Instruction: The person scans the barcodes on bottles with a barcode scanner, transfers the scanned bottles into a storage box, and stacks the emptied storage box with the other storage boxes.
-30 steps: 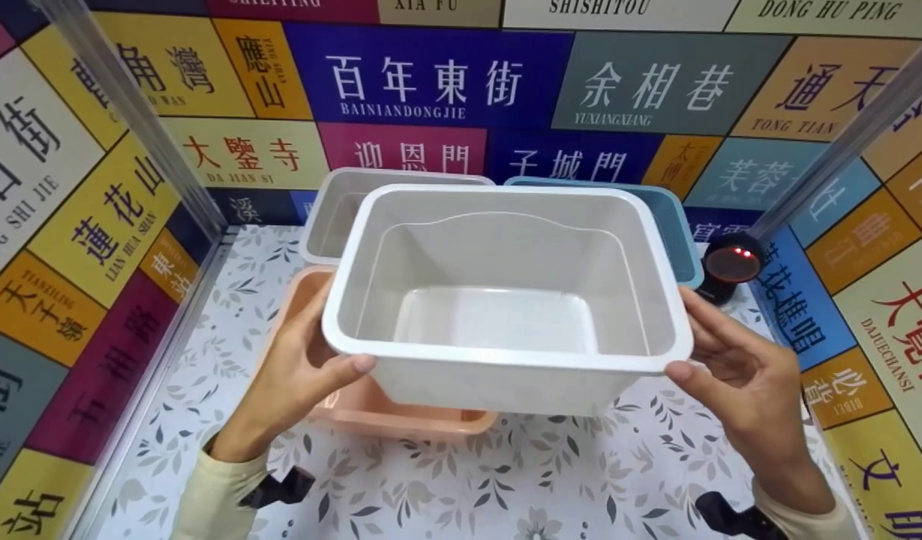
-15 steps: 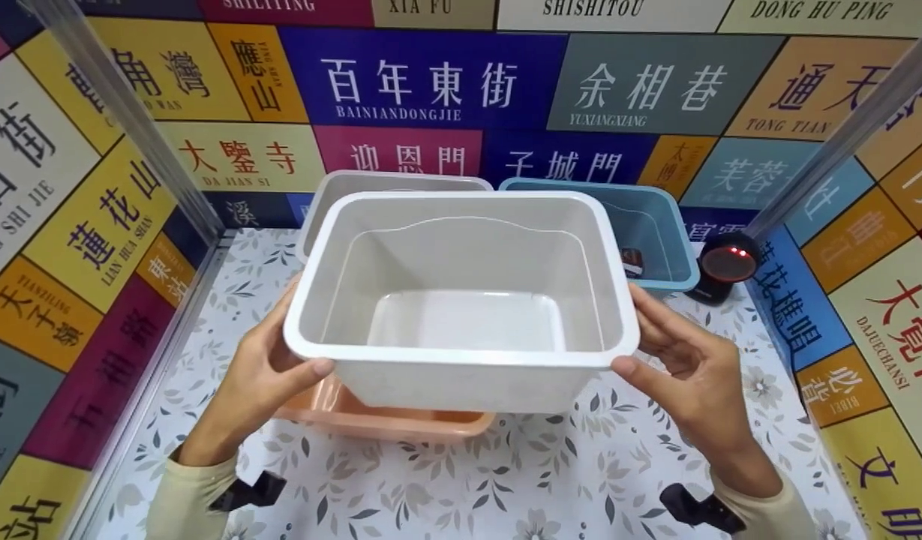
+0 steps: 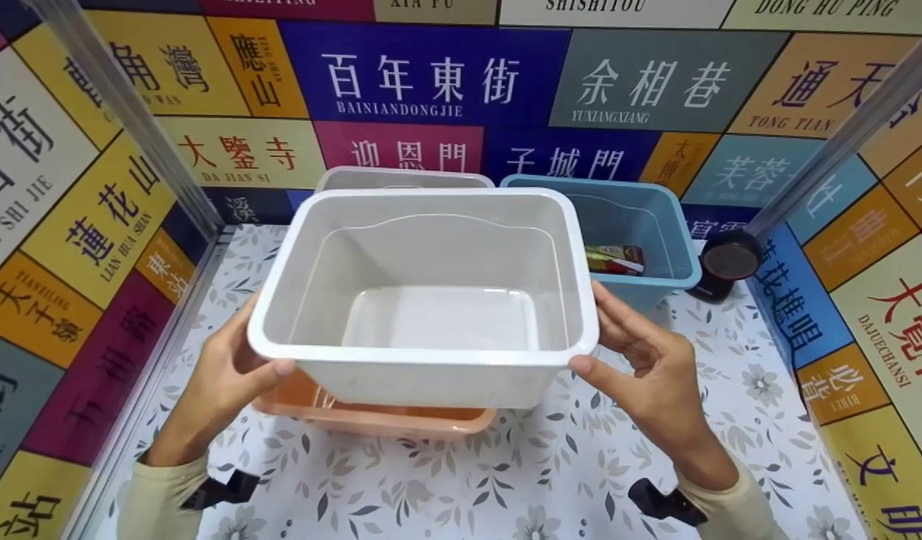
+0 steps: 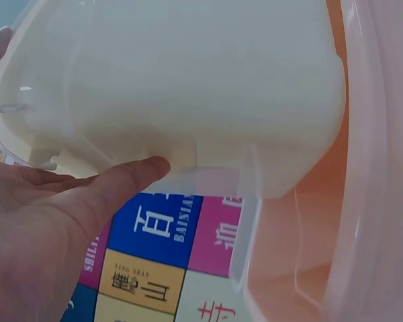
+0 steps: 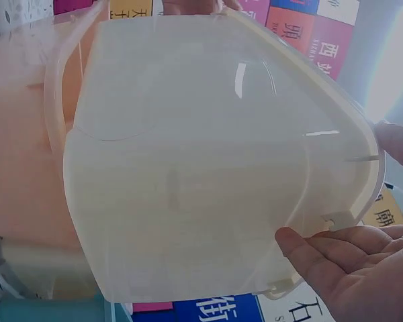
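Note:
A white plastic bin (image 3: 430, 375) is held up with its mouth facing the head camera. My left hand (image 3: 220, 375) grips its left front corner, the thumb lying on the rim. At the right front corner my right hand (image 3: 648, 375) holds it the same way, thumb on the rim and fingers against the outside. Both wrist views show fingers touching the white bin's outer wall (image 5: 174, 174). Below and partly hidden by it is an orange bin (image 3: 400, 424); I cannot tell whether the two touch. The white bin's inside (image 3: 438, 315) shows nothing lying in it.
Behind stand a grey-white bin (image 3: 408, 178) and a blue bin (image 3: 641, 281) with colourful packets (image 3: 614, 259) inside. A black round-headed device (image 3: 731, 259) stands right of the blue bin. Sign-printed walls (image 3: 423, 75) enclose the leaf-patterned table (image 3: 536, 480).
Both hands have carried the white bin to the left, further over the orange bin. More of the blue bin and the packets in it has come into view.

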The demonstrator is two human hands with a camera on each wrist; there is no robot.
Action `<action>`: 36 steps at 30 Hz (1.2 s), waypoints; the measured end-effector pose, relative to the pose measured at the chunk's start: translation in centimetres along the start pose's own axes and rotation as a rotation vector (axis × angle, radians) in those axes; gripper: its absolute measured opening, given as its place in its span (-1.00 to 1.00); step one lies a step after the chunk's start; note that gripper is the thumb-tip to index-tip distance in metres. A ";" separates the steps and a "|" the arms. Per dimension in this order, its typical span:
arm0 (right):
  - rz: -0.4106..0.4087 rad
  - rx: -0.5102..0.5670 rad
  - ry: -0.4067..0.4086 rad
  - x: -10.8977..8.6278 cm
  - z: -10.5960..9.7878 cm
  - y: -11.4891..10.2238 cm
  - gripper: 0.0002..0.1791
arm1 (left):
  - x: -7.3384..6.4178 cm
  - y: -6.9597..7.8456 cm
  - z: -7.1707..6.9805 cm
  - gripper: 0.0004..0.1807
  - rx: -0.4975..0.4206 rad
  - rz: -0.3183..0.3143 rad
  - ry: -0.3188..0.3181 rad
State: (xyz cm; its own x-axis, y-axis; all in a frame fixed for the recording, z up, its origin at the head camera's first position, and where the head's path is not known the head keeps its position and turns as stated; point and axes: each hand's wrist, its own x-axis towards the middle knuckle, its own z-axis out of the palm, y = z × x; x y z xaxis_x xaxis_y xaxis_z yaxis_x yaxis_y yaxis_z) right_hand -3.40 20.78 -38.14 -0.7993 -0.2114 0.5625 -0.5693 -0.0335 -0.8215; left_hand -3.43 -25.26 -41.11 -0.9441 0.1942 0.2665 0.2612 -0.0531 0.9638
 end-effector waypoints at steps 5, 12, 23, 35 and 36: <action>0.016 -0.031 -0.001 0.2 1.3 0.1 -0.15 | -0.5 0.0 -1.3 0.03 0.003 0.038 0.001; 0.021 -0.045 -0.003 0.4 2.8 0.3 -0.14 | -0.8 0.4 -2.6 0.00 0.033 0.073 0.006; 0.026 -0.030 0.000 0.3 5.6 1.0 -0.05 | -1.6 0.9 -4.9 0.02 0.083 0.107 0.024; 0.047 -0.042 -0.009 -0.6 7.0 2.4 -0.04 | -2.1 0.0 -6.1 0.02 0.100 0.064 0.017; 0.051 -0.039 -0.008 -0.7 7.1 2.6 -0.05 | -2.2 -0.2 -6.2 0.02 0.099 0.056 0.022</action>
State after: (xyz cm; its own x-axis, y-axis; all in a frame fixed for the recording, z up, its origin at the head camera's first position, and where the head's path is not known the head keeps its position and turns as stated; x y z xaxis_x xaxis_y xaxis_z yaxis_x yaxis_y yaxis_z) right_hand -2.99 13.94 -41.33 -0.8257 -0.2200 0.5194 -0.5353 0.0154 -0.8445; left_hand -2.69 -31.73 -41.87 -0.9314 0.1723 0.3206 0.3310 0.0342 0.9430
